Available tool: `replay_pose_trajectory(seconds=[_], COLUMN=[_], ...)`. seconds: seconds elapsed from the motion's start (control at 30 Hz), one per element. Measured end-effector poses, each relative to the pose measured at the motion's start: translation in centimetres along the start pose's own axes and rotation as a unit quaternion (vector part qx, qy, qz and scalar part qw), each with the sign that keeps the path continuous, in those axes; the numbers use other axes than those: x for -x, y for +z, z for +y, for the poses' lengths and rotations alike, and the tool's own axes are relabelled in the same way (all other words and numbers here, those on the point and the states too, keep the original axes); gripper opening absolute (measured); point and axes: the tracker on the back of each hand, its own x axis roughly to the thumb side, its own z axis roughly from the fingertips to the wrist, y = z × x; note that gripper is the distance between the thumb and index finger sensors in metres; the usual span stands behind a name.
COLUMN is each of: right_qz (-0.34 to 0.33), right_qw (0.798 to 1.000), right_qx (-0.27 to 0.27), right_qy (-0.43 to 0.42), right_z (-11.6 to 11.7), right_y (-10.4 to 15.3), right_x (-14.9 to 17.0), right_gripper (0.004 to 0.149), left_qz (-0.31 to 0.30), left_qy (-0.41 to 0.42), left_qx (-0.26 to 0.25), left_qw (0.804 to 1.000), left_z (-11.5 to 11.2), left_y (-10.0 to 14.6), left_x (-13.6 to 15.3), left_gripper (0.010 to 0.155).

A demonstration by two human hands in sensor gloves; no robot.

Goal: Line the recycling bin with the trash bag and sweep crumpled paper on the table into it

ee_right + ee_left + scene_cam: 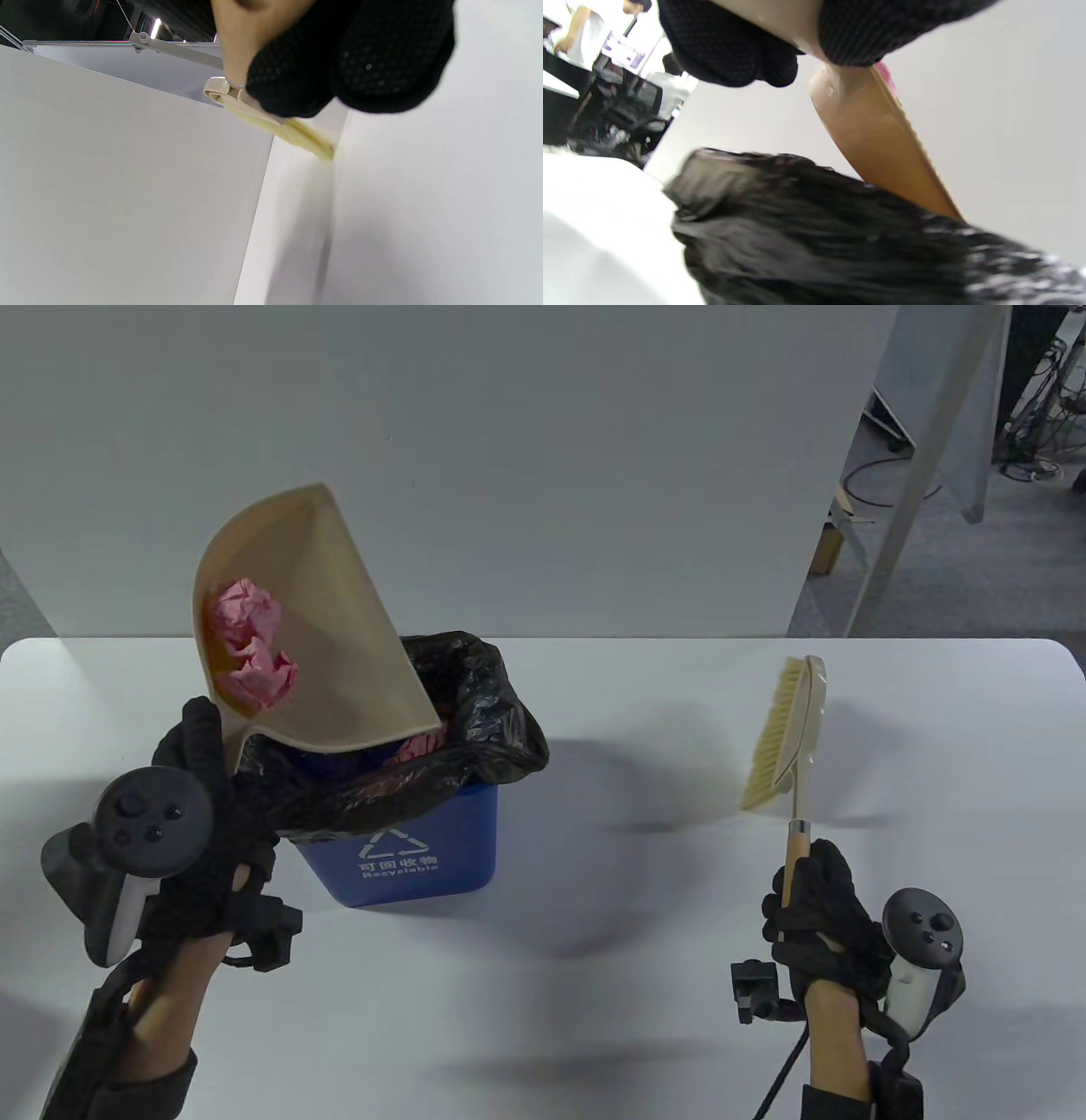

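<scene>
Bin (407, 857) lined with bag (475, 712); some pink paper inside. My left hand (182, 848) grips dustpan (339, 661), tilted above it, paper (250, 645) not yet dumped. Right hand (827, 916) grasps brush (785, 738).

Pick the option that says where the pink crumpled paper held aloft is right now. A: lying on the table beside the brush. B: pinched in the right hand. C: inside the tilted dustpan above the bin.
C: the pink crumpled paper sits in the tilted dustpan that the left hand holds over the bag-lined recycling bin.
</scene>
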Motion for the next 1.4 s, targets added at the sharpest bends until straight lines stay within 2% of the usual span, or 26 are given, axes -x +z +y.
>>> replay_pose_trajectory(seconds=[0.3,0.57,0.73,0.83,0.97,1.03,1.1,1.23,1.3,1.37,1.4], right_qz=[0.001,0.001,0.002,0.001,0.001,0.0,-0.003,-0.014,-0.02,-0.026,-0.028], right_qw=[1.0,1.0,1.0,1.0,1.0,1.0,1.0,1.0,1.0,0.999,0.999], right_qx=[0.0,0.0,0.0,0.001,0.001,0.003,0.004,0.011,0.014,0.015,0.015], right_qy=[0.002,0.005,0.005,0.005,0.005,0.001,-0.005,-0.013,-0.019,-0.026,-0.029], right_z=[0.1,0.1,0.1,0.2,0.1,0.2,0.2,0.0,-0.1,-0.2,-0.2], right_y=[0.0,0.0,0.0,0.0,0.0,0.0,0.0,0.1,0.2,0.3,0.3], right_x=[0.0,0.0,0.0,0.1,0.1,0.1,0.1,-0.1,-0.3,-0.4,-0.5], right_gripper=[0.057,0.057,0.058,0.057,0.057,0.058,0.058,0.058,0.058,0.059,0.059], left_qz=[-0.016,-0.021,-0.011,-0.014,-0.06,-0.101,-0.134,-0.176,-0.183,-0.186,-0.181], left_qy=[-0.083,-0.118,-0.083,0.004,0.156,0.24,0.289,0.317,0.321,0.315,0.318], left_qx=[-0.052,-0.113,-0.153,-0.153,-0.089,-0.033,0.018,0.091,0.121,0.185,0.199], left_qw=[0.995,0.986,0.985,0.988,0.982,0.965,0.948,0.928,0.922,0.912,0.909], left_z=[-0.5,0.0,0.7,1.0,0.5,-0.5,-1.7,-5.1,-7.1,-9.4,-10.2], left_y=[0.3,1.2,2.1,2.8,3.9,4.6,5.4,6.6,7.0,7.1,7.1], left_x=[0.3,0.1,-0.1,-0.4,-2.0,-3.7,-5.6,-9.9,-11.9,-14.1,-14.7], left_gripper=[0.072,0.072,0.072,0.072,0.073,0.073,0.073,0.073,0.074,0.075,0.075])
